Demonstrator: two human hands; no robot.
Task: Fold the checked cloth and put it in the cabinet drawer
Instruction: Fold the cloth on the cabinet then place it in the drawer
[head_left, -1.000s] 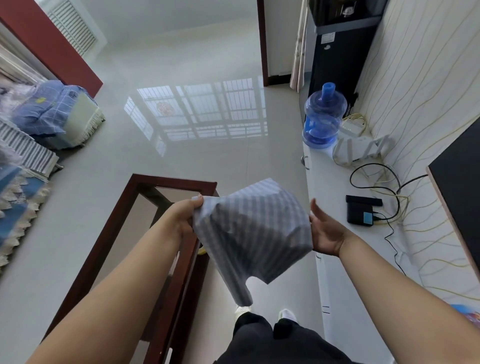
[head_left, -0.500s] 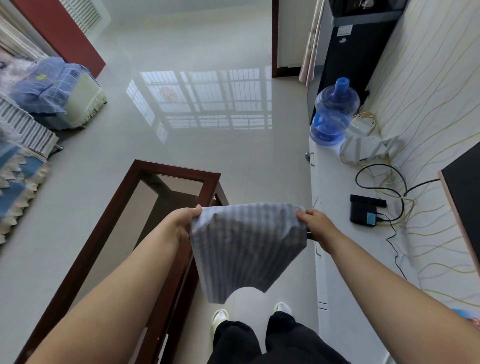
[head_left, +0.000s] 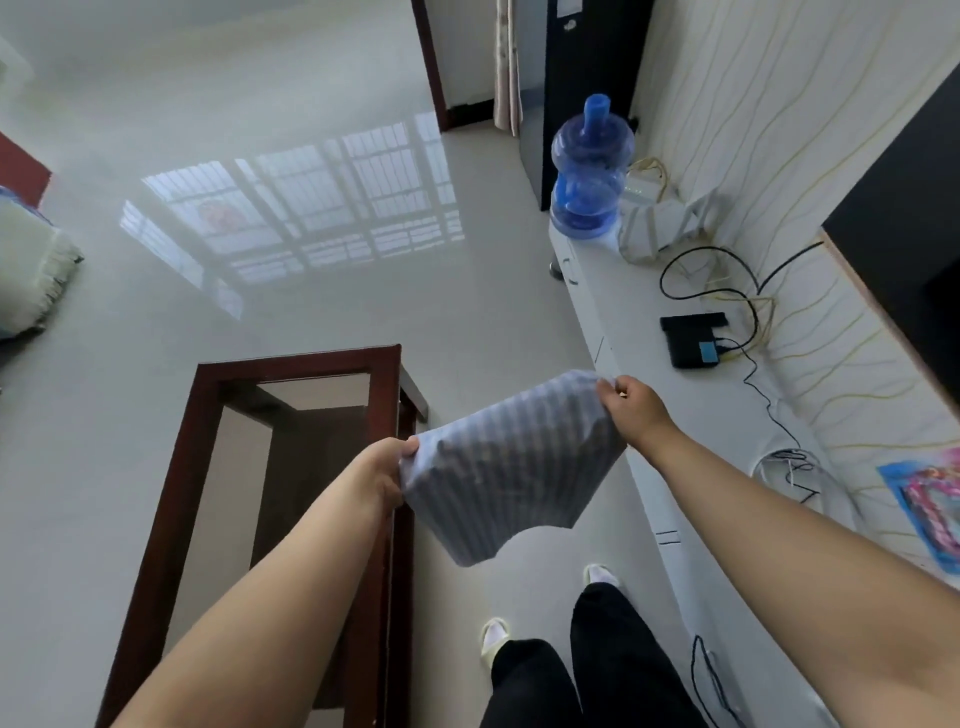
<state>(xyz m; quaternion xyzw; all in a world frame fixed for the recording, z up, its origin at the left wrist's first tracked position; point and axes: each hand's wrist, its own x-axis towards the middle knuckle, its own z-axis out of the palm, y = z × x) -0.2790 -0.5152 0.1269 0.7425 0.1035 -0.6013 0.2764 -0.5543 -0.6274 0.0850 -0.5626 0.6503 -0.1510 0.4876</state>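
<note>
The checked cloth (head_left: 511, 467), blue-grey with fine stripes, hangs folded in the air in front of me. My left hand (head_left: 382, 475) pinches its left top corner. My right hand (head_left: 636, 408) grips the right top corner, higher and further right, just above the front edge of the long white cabinet (head_left: 649, 415). The cloth's lower edge dangles above the floor near my feet. The cabinet's drawer fronts face away and show only thin seams; no drawer stands open.
A dark wooden glass-top table (head_left: 291, 467) stands at my left. On the cabinet top rest a blue water bottle (head_left: 589, 171), a black box (head_left: 693, 340) with cables, and a folded striped cloth (head_left: 660, 228). A dark screen (head_left: 909, 260) hangs on the right wall.
My right hand went from open beside the cloth to gripping its right corner, then rose rightward toward the cabinet. The cloth now stretches taut between both hands, and my view has turned right.
</note>
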